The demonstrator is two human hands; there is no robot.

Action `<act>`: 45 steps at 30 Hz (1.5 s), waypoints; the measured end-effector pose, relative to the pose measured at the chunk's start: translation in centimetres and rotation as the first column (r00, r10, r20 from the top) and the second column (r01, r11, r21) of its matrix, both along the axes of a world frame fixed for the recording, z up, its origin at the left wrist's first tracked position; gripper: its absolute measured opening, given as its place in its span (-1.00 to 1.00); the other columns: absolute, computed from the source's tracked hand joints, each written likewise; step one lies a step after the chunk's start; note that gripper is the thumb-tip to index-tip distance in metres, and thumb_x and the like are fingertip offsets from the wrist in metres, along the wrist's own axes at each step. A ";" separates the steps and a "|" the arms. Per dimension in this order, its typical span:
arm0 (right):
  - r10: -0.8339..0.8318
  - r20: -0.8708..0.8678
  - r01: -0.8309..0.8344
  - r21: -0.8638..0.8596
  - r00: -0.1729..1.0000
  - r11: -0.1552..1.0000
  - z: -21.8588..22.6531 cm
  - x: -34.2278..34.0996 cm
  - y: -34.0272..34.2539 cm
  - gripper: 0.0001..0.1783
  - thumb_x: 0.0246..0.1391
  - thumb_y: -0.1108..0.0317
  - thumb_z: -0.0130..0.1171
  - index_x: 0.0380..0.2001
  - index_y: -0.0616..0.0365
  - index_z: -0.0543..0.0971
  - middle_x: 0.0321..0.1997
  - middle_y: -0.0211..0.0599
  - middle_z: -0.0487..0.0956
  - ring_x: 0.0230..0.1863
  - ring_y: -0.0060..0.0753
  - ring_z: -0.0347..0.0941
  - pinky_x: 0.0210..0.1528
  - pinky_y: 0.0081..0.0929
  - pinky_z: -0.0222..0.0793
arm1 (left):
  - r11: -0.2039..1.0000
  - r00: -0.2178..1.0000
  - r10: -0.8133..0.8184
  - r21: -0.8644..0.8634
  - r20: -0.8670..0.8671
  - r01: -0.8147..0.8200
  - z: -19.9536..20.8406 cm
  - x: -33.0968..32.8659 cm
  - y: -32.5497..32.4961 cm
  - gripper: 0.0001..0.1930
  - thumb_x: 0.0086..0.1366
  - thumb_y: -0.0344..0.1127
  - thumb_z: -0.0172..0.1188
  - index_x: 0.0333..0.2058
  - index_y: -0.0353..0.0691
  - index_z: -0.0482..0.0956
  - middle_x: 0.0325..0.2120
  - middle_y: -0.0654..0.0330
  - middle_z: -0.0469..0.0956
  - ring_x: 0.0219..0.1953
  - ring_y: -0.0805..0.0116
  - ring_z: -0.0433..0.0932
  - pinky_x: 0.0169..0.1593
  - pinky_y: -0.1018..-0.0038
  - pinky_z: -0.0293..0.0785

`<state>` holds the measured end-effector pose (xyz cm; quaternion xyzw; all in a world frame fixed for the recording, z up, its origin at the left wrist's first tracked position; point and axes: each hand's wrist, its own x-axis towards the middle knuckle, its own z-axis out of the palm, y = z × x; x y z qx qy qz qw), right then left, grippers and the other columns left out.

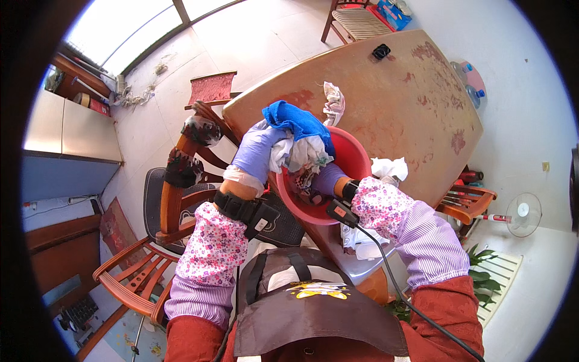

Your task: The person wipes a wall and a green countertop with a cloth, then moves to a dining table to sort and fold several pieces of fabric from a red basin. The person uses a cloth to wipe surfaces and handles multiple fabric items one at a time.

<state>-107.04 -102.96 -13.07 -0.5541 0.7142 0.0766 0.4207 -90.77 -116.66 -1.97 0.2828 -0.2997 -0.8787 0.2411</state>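
Observation:
A red plastic bucket [356,151] stands at the near edge of the table, in front of me. My left hand [256,149], in a purple glove, is closed on a bundle of cloths at the bucket's left rim. A blue cloth [301,122] lies on top of the bundle, with a crumpled white cloth [307,151] below it. Down inside the bucket is my gloved right hand [329,178], against a dark patterned cloth [306,184]; cloth and shadow hide its fingers.
The worn brown table [398,96] carries a crumpled pale cloth [333,104], a white cloth [391,169] right of the bucket and a small black object [380,52]. Wooden chairs [136,271] stand at the left. A cable [386,265] runs from my right wrist.

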 end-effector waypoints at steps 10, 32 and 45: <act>-0.444 0.894 0.510 0.353 0.065 0.784 13.0 -2.9 3.4 -0.30 -0.11 0.63 0.28 0.19 0.18 0.40 0.10 -0.37 0.54 0.09 -0.46 0.46 0.16 -0.45 0.41 | 0.992 0.999 -0.013 0.125 0.039 0.008 4.2 1.1 -0.6 -0.87 0.26 -0.37 0.15 -0.22 -0.21 0.57 -0.34 0.19 0.64 -0.34 0.33 0.64 -0.22 0.46 0.59; -0.367 0.927 0.854 0.129 0.077 0.504 10.1 -4.0 9.7 -0.44 0.13 0.21 0.16 0.16 0.22 0.40 0.02 -0.14 0.58 -0.08 -0.25 0.58 0.01 -0.33 0.54 | 0.999 0.984 -0.025 -0.028 0.179 0.031 7.4 1.5 -1.6 -0.89 0.32 -0.28 0.15 -0.34 -0.15 0.58 -0.60 0.34 0.50 -0.68 0.57 0.41 -0.63 0.65 0.27; -0.472 0.650 0.534 0.759 -0.595 0.372 9.9 -1.0 5.6 -0.66 0.35 0.11 -0.02 0.02 0.05 0.52 -0.09 -0.28 0.63 -0.11 -0.38 0.58 0.00 -0.43 0.54 | 1.000 0.985 -0.001 0.021 0.171 -0.003 4.4 2.1 -2.2 -0.94 0.30 -0.30 0.18 -0.34 -0.11 0.57 -0.56 0.36 0.53 -0.64 0.58 0.47 -0.59 0.68 0.36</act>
